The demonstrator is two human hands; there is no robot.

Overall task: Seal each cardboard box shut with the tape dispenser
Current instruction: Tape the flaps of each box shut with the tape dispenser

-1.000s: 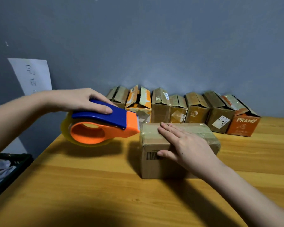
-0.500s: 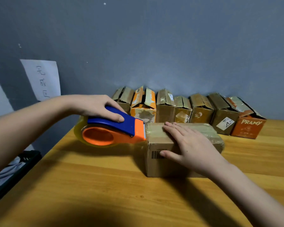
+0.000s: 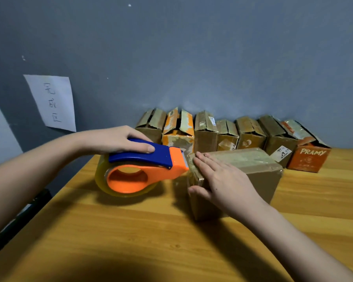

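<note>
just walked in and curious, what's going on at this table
A person is taping a cardboard box shut on a wooden table. The left hand grips the tape dispenser, its cutter end at the box's near edge. The right hand lies flat on the box. A row of other boxes lines the wall.

Orange/blue plastic tape dispenser point(image 3: 143, 169), brown boxes, wood-grain tabletop point(image 3: 130, 231).

Dispenser: blue handle on top, orange body & hub, w/ yellowish clear tape roll round it. Plain brown cardboard box point(image 3: 251, 167) in front: kraft brown sides, glossy tape sheen over top. Back row of small cardboard boxes point(image 3: 228, 133): mostly dull brown w/ white labels; one orange-and-white printed box point(image 3: 178, 131) 2nd from left; orange box point(image 3: 309, 159) at right end w/ white "PRAMY" lettering. Tabletop: warm honey-yellow, darker grain streaks. Matte blue-grey wall point(image 3: 192, 58); white paper sheet point(image 3: 51, 102) on it w/ dark handwritten characters.
</note>
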